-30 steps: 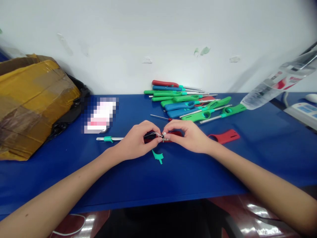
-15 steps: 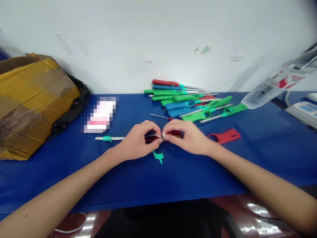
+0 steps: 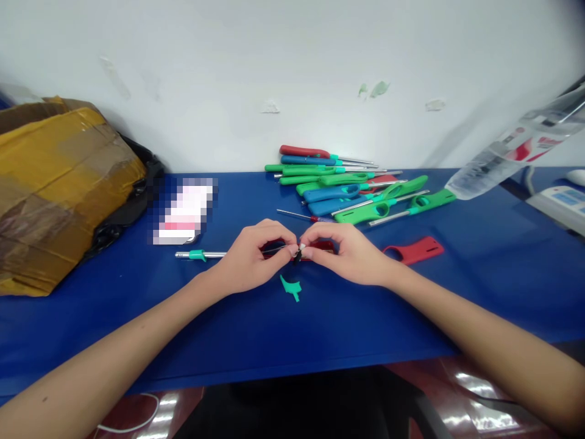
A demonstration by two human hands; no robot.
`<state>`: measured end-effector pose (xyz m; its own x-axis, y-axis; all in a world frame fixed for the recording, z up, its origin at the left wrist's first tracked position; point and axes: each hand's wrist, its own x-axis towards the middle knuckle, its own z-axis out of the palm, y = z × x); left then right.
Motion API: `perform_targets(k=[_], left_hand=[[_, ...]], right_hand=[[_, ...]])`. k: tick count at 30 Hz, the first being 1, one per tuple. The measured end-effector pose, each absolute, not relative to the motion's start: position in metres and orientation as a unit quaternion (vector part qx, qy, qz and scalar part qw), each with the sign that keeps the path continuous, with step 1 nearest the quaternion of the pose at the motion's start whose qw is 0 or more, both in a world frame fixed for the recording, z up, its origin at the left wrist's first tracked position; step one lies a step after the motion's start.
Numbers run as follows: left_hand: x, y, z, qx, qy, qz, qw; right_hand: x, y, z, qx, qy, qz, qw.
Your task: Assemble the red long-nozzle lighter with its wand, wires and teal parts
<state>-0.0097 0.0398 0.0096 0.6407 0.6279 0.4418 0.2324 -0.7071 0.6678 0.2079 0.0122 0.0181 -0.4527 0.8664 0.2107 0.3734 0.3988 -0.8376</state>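
- Left grip (image 3: 249,259) and right grip (image 3: 347,253) are almost closed, fingertips meeting at the middle of the bench (image 3: 365,329), and I see them pinching a small dark part (image 3: 297,257) on a fine wire (image 3: 276,249).
- That part sits just over a red lighter body (image 3: 324,246).
- I judge it light and fragile, the wire thin and springy; I'd hold the part, not the wire.
- I count one steel tube (image 3: 208,255), one teal clip (image 3: 290,288), one red shell (image 3: 418,250), and about ten overlapping lighters (image 3: 338,192).
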Motion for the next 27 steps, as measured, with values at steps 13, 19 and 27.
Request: perform_targets(k=[13, 19, 27], left_hand=[[-0.0083, 0.0394, 0.0069, 0.863, 0.190, 0.421, 0.203], [-0.0103, 0.0407, 0.0017, 0.883, 0.156, 0.428, 0.113], [-0.0111, 0.0417, 0.0025, 0.890, 0.153, 0.426, 0.046]], right_hand=[[0.2070, 0.0123, 0.0176, -0.414, -0.719, 0.450, 0.330], [0.2059, 0.0133, 0.0162, -0.413, -0.706, 0.466, 0.338], [0.2065, 0.0139, 0.0159, -0.414, -0.725, 0.428, 0.345]])
